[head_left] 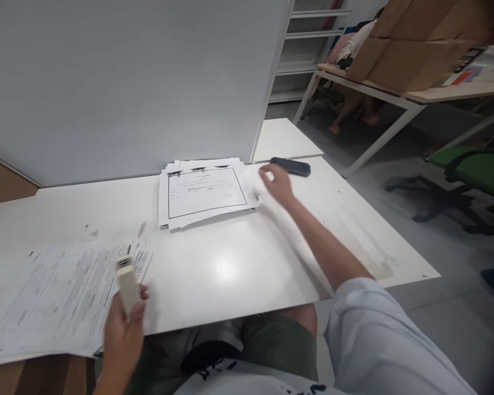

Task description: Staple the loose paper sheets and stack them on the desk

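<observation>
A cream stapler (128, 288) stands upright in my left hand (123, 332), whose fingers are wrapped round it at the front edge of the desk. Beneath and beside that hand lies a spread of printed sheets (61, 291). My right hand (278, 185) reaches over the desk, just right of a stack of printed pages (206, 192). Its thumb and forefinger curve with a small gap between them, and I see nothing held there. The top page of the stack carries a black-lined frame. Close behind my right hand lies a dark, flat, oblong object (291, 166).
A grey partition (140, 82) rises behind the white desk (197, 263). To the right stand another table (370, 88) bearing a large cardboard box (411, 55), a green chair (473, 167) and a white shelf unit (304, 52). Another person (354, 107) is partly visible behind the box.
</observation>
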{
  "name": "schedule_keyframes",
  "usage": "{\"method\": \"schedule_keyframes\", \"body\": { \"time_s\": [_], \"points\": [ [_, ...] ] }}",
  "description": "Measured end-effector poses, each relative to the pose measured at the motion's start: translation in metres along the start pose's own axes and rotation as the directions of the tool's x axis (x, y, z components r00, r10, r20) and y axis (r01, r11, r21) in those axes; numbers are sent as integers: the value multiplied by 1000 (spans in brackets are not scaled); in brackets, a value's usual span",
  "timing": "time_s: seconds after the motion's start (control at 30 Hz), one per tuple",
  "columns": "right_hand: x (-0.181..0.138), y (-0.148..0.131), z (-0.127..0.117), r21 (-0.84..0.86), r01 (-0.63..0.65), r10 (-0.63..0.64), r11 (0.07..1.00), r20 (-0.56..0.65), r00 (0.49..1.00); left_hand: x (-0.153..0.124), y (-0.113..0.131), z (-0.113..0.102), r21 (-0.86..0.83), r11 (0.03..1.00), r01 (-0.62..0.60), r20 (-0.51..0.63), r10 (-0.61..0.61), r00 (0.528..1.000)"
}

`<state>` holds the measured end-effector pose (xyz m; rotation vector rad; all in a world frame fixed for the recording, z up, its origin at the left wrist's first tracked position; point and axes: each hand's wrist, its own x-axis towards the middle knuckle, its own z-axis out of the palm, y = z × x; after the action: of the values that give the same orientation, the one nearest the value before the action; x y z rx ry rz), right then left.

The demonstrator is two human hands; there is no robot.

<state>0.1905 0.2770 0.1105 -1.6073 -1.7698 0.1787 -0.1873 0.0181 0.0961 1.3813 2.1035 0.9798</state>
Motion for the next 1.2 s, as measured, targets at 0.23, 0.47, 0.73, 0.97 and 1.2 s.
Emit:
{"method": "schedule_keyframes", "body": {
  "time_s": [0.23,0.47,0.73,0.97,1.2],
  "points": [
    [74,163,0,-420,-14,57,908,89,994,2,-27,-9,376,888,264,-84,-251,964],
    [76,188,17,-491,62,-29,869,75,997,-2,-16,26,444,844,301,-117,-278,953],
    [80,187,23,-529,54,-21,847,67,998,-4,-17,33,435,857,277,-44,-287,957],
    [85,160,6,-545,77,36,835,193,980,-15,-28,47,422,906,37,10,-46,999],
    [-5,67,-33,-295,63,-9,953,183,983,-59,14,84,182,982,50,193,-85,977]
  ]
}}
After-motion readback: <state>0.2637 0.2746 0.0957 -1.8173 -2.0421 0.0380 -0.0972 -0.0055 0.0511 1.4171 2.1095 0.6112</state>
